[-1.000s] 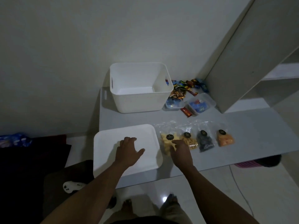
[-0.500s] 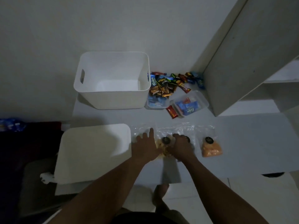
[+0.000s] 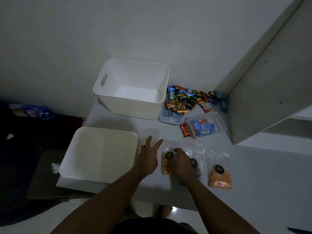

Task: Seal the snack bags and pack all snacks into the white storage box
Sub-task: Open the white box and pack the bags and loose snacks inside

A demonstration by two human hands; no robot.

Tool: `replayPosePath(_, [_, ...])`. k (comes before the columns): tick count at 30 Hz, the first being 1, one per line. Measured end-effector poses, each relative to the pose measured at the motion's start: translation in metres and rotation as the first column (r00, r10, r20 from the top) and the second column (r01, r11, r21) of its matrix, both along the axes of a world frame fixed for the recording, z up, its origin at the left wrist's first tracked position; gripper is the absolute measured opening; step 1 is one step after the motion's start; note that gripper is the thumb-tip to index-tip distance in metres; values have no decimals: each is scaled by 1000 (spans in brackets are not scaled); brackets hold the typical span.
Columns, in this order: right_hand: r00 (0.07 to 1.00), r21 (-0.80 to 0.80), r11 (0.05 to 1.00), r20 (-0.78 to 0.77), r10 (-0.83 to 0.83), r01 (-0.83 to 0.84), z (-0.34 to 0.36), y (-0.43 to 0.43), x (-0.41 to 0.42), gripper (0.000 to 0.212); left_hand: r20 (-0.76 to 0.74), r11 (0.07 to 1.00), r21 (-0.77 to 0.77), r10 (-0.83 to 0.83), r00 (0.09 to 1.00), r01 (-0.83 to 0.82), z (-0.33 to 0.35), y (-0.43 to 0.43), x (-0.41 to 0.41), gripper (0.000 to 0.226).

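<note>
The white storage box (image 3: 128,107) stands open and empty at the back of the table. Its lid (image 3: 101,152) lies flat in front of it. My left hand (image 3: 148,157) lies with fingers spread on a clear bag of yellow snacks (image 3: 143,144), which it mostly hides. My right hand (image 3: 182,163) has its fingers curled down onto the clear bag of golden snacks (image 3: 165,164). A bag of dark snacks (image 3: 194,162) shows partly from under that hand. The bag of orange snacks (image 3: 219,179) lies apart on the right.
Several wrapped snacks (image 3: 185,100) are heaped right of the box. Two clear plastic tubs (image 3: 206,126) (image 3: 170,117) hold more, with a red packet (image 3: 184,130) beside them. A cabinet panel (image 3: 270,81) rises on the right. A dark seat (image 3: 45,174) is left of the table.
My left hand has left the lid and moved right onto the yellow snack bag. My right hand has shifted from that bag to the golden one. The view has tilted and moved closer.
</note>
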State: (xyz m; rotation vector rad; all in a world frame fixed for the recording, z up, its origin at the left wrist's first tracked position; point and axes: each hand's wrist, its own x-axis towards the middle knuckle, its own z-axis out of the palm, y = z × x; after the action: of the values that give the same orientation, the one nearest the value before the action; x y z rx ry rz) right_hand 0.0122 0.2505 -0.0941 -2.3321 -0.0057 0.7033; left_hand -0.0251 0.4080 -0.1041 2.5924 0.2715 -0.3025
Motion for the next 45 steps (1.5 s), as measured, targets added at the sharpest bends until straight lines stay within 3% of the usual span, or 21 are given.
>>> replayPosePath(4, [992,110,990,78,-99,90,14,-6,9,40,113,996,-94,2,994,9,-1,8,3,63])
replayPosePath(8, [954,284,955,254,-161,86,28,-14,13,34,252,974,-226,88,964,-29,7,4,4,59])
replayPosePath(13, [873,401,914,421,-244,62,39,-17,23,49,473,918,-383,287,833,-99,38,-8,12,48])
replayPosePath(18, [717,468,883,626,-307,-30,80,2,47,27,556,851,-483,479,679,-205,86,1,38,36])
replayPosePath(21, [650,488,873,654,-388,31,97,22,76,23,596,826,-541,508,622,-157,109,23,60,40])
replayPosePath(24, [643,568,822,611,-462,51,123,45,106,20,544,762,-623,585,601,-177,134,50,89,57])
replayPosePath(26, [683,638,768,535,-497,60,143,63,123,35,519,735,-655,604,605,-173,150,68,110,70])
replayPosePath(29, [729,680,729,458,-509,82,164,89,150,59,475,721,-648,635,609,-247,167,97,143,49])
replayPosePath(31, [751,627,775,471,-463,84,168,105,169,50,447,695,-661,666,597,-282,172,113,163,31])
replayPosePath(35, [750,525,840,499,-434,137,159,139,198,9,388,665,-667,696,605,-337,168,139,198,22])
replayPosePath(38, [775,427,877,468,-424,221,145,164,217,21,382,716,-598,649,658,-359,149,156,222,15])
replayPosePath(42, [893,313,918,297,-338,243,111,189,237,17,299,792,-481,551,779,-375,116,173,247,17])
replayPosePath(45, [922,249,932,222,-318,261,90,203,245,19,217,819,-453,483,848,-351,93,177,260,17])
